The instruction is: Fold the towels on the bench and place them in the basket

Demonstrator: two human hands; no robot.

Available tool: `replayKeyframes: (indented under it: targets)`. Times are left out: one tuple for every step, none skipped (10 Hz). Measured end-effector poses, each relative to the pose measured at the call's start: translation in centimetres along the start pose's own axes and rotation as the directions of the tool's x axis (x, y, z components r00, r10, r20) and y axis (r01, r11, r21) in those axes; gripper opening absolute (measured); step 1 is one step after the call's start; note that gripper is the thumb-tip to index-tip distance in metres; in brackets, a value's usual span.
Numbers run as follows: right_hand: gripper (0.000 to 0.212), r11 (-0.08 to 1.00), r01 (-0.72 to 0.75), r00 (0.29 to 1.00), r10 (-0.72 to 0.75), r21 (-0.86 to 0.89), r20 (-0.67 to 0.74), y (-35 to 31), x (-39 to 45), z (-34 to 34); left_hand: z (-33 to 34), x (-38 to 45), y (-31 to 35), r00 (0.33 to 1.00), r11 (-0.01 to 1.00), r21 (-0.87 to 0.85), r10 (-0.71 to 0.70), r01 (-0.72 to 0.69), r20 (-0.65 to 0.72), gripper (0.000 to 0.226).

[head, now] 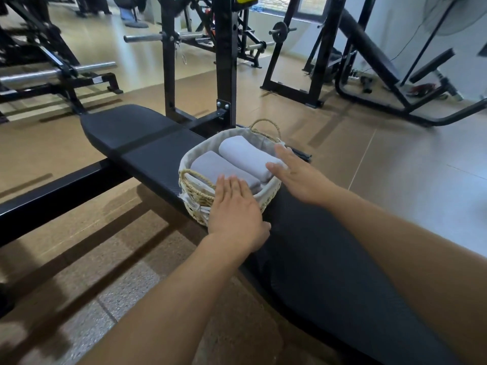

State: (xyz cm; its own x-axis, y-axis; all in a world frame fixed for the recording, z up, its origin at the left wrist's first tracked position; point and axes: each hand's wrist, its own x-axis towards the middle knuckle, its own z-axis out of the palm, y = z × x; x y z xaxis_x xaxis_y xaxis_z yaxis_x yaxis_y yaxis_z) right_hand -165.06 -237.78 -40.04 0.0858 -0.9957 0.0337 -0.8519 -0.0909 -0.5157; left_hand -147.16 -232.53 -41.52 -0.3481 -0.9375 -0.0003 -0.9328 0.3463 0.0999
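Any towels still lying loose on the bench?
No. The bench pad shows no loose towel, and both towels lie folded in the basket.

We have one view only, a wide-angle camera worn on the person's head. It looks forward and steeply down along both forearms, close above the table [147, 151], which runs diagonally from lower right to upper left. The wide lens bends the edges, and the upper frame reaches across the floor [395, 164] to gym racks [224, 61] beyond.
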Motion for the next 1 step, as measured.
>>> replayKeyframes:
  targets:
    - [0.047, 0.972, 0.06, 0.966, 0.001, 0.227, -0.258, 0.55, -2.59, -1.7, -0.63, 0.27, 0.13, 0.995, 0.948, -0.317, -0.072, 0.045, -0.073, 0.095]
